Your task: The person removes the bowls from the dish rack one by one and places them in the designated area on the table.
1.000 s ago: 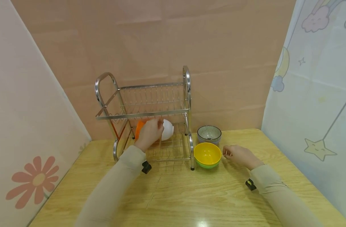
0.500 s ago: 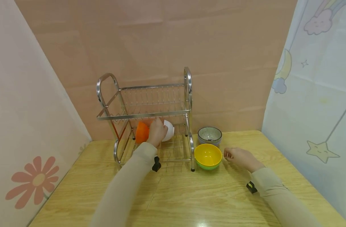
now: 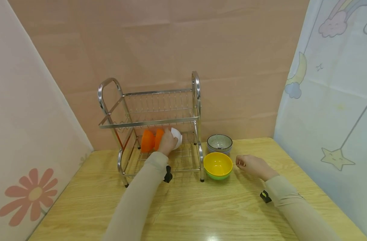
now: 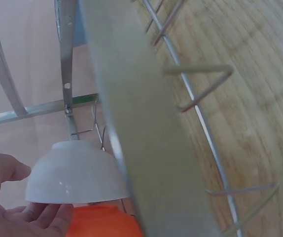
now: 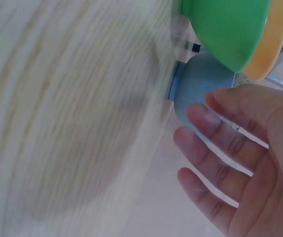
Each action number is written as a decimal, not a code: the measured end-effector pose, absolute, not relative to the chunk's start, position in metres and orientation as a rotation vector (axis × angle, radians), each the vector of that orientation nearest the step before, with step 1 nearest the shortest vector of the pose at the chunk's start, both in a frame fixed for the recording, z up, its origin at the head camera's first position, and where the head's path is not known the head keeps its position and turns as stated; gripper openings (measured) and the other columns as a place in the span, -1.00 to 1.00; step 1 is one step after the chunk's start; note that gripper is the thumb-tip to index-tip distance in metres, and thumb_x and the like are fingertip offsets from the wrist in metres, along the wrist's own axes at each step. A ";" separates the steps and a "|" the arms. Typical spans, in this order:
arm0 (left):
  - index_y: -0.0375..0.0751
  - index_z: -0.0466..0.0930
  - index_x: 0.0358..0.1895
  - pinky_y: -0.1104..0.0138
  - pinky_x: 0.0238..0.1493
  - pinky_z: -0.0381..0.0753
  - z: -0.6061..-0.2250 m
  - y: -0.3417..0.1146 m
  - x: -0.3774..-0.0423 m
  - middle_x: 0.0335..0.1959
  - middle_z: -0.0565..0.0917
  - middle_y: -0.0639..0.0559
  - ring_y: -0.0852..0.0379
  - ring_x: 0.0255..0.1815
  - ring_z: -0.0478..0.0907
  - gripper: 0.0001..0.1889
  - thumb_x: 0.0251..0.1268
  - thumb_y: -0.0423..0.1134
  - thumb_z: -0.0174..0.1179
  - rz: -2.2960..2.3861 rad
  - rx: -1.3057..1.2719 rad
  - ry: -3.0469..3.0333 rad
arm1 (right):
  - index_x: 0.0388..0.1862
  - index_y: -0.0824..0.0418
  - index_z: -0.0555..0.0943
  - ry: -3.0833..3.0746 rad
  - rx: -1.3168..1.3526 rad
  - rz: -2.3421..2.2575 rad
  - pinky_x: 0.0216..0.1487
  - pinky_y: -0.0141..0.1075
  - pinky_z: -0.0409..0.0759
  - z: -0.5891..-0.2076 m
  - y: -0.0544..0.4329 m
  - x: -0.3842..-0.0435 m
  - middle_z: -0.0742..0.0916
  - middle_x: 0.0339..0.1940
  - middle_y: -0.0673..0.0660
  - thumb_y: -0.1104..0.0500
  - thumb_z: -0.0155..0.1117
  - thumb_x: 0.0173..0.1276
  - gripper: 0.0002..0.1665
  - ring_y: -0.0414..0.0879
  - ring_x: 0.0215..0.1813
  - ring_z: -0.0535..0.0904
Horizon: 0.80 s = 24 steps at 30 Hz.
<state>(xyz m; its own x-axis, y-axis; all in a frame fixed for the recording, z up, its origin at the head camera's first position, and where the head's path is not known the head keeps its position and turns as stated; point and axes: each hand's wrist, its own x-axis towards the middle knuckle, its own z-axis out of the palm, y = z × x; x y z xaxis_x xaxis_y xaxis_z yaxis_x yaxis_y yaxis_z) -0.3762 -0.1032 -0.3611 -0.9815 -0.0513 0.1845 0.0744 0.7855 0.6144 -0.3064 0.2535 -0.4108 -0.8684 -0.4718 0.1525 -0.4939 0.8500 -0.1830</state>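
On the lower tier of the metal dish rack (image 3: 148, 124), a white bowl (image 3: 176, 138) stands on its side. My left hand (image 3: 167, 142) pinches its rim, thumb at the outer wall and fingers curled at the open side. The left wrist view shows the same white bowl (image 4: 77, 173) close to the thumb, with an orange bowl (image 4: 104, 222) beyond. Two orange bowls (image 3: 147, 141) stand left of this hand, the nearer one partly covered by it. My right hand (image 3: 252, 165) holds nothing, its fingers loosely bent, just right of a yellow bowl (image 3: 218, 164) nested in a green bowl (image 5: 225, 29).
A speckled grey bowl (image 3: 219, 143) sits in a bluish bowl (image 5: 200, 84) behind the yellow and green pair, beside the rack's right leg. The rack's upper tier rail (image 3: 150, 123) passes just above the left hand. Fabric walls enclose the wooden table (image 3: 183, 207).
My left hand has shifted right along the lower tier, uncovering the two orange bowls. The white bowl keeps nearly the same place in the rack. My right hand stays where it was.
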 end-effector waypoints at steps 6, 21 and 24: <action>-0.51 0.10 0.28 0.01 -0.15 0.66 -0.367 -0.102 -0.382 -0.15 0.61 -0.50 -0.33 -0.17 0.64 -0.42 0.28 -0.38 0.12 -1.106 0.021 -2.740 | -0.35 0.10 0.55 -2.949 0.757 0.336 -0.40 -0.25 0.52 -0.411 0.255 -0.307 0.64 -0.44 -0.10 0.18 0.22 0.35 -0.94 -0.22 -0.38 0.53; -0.55 0.20 0.24 -0.01 0.00 0.60 -0.378 -0.097 -0.379 0.03 0.55 -0.47 -0.30 0.00 0.56 -0.49 0.27 -0.42 0.07 -1.253 0.047 -2.711 | -0.32 0.09 0.56 -2.964 0.748 0.344 -0.40 -0.25 0.52 -0.416 0.256 -0.306 0.64 -0.43 -0.09 0.21 0.18 0.37 -0.95 -0.21 -0.37 0.52; -0.55 0.21 0.25 -0.01 0.03 0.59 -0.380 -0.098 -0.383 0.06 0.54 -0.43 -0.29 0.02 0.55 -0.48 0.25 -0.42 0.08 -1.279 0.056 -2.701 | -0.32 0.10 0.56 -2.957 0.756 0.344 -0.39 -0.25 0.52 -0.418 0.255 -0.306 0.64 -0.43 -0.10 0.21 0.18 0.37 -0.94 -0.21 -0.38 0.52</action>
<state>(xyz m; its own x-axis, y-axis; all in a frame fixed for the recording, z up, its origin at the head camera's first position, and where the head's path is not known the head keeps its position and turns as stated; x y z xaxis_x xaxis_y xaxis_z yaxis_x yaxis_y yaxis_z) -0.3831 -0.0981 -0.3803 -0.9877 -0.0987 0.1209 0.0310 0.6352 0.7717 -0.3064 0.2554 -0.4175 -0.8767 -0.4653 0.1224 -0.4809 0.8541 -0.1979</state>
